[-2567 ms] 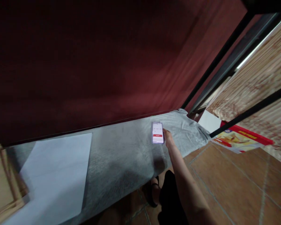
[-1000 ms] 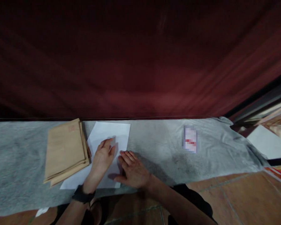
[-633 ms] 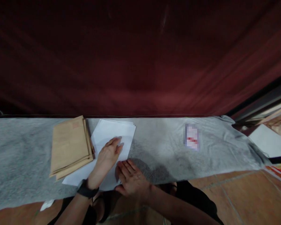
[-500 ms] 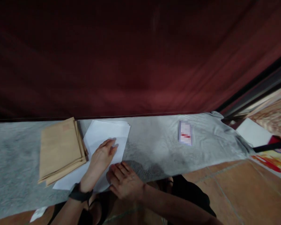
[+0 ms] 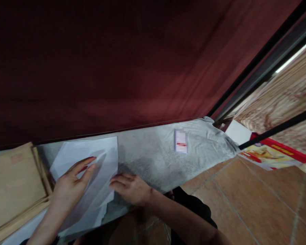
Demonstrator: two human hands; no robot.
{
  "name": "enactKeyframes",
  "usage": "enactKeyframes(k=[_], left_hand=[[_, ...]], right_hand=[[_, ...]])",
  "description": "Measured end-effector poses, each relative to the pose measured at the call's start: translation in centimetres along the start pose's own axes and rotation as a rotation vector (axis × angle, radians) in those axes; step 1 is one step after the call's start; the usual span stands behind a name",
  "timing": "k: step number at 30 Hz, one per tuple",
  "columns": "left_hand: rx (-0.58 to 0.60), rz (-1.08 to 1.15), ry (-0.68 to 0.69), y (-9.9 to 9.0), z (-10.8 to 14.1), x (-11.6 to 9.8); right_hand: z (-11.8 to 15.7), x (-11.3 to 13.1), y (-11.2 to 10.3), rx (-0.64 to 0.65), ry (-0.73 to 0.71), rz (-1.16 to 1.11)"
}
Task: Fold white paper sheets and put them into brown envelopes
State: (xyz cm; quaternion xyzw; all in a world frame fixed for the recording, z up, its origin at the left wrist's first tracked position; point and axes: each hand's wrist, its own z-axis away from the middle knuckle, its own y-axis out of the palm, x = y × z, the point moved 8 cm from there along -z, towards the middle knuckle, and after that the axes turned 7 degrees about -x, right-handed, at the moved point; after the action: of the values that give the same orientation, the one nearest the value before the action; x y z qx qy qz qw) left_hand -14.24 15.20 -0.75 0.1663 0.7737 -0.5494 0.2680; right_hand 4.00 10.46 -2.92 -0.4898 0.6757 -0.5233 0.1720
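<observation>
Presently, head view: white paper lies on a grey cloth at left of centre, in a loose pile with staggered lower edges; both hands are over it.
Left hand: above the paper, thumb and fingers parted with a clear gap between the tips; holds nothing. Contact with the paper cannot be told; a shadow lies on the sheet just beside the fingertips.
Right hand: fingers partly curled and close together, tips over the right edge of the uppermost sheet. Whether that edge is pinched cannot be told.
Brown envelopes: stacked flat at far left, partly cut off by the picture's border; edges uneven. The uppermost carries a faint red stamp. Their insides are hidden, contents unknown. White paper shows from under the near side of the stack.
Phone: flat on the cloth, well apart to the right of the right hand; pixelated, red bar across it.
Printed carton: red and yellow, beyond the cloth's right end, partly behind a dark bar; inside not visible.
Surroundings: dark red surface behind the cloth, brown floor tiles at lower right.
</observation>
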Motion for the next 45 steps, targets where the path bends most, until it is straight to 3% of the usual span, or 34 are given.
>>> enactKeyframes(k=[3,5,8,11,14,19,24,28,31,35,38,40,45], left_hand=[[0.019,0.147,0.045,0.5,0.3,-1.3],[0.108,0.215,0.152,2.4,1.1,-2.5],[0.244,0.167,0.363,6.2,3.5,-4.6],[0.258,-0.040,0.634,9.1,6.6,-7.3],[0.194,-0.192,0.799,10.5,8.5,-9.5],[0.102,-0.254,0.944,11.2,8.9,-10.4],[0.083,-0.239,1.041,12.2,9.6,-11.1],[0.095,-0.220,1.052,12.6,10.3,-12.1],[0.176,-0.160,1.031,12.3,10.4,-12.5],[0.288,-0.071,0.822,12.3,8.2,-10.9],[0.125,-0.114,0.595,11.8,5.4,-8.1],[0.058,-0.168,0.571,11.8,4.4,-7.0],[0.022,-0.300,0.532,11.3,3.3,-5.9]], right_hand=[[1.3,-5.6,-4.1,-0.175,0.255,-0.139],[2.8,-8.7,-6.2,-0.259,0.385,-0.210],[4.9,-11.4,-7.6,-0.250,0.498,-0.210],[6.0,-11.9,-8.0,-0.171,0.501,-0.137],[6.5,-11.7,-7.9,-0.079,0.458,-0.058],[7.3,-12.3,-7.3,0.044,0.424,-0.044],[7.7,-12.3,-6.6,0.153,0.268,-0.077],[8.4,-12.8,-6.5,0.233,0.261,-0.066],[9.3,-13.2,-6.9,0.252,0.277,-0.068],[10.9,-14.1,-7.1,0.254,0.339,-0.067],[11.6,-14.3,-6.9,0.270,0.362,-0.047],[11.8,-14.4,-6.9,0.273,0.369,-0.032],[11.9,-14.2,-7.8,0.244,0.391,-0.027]])
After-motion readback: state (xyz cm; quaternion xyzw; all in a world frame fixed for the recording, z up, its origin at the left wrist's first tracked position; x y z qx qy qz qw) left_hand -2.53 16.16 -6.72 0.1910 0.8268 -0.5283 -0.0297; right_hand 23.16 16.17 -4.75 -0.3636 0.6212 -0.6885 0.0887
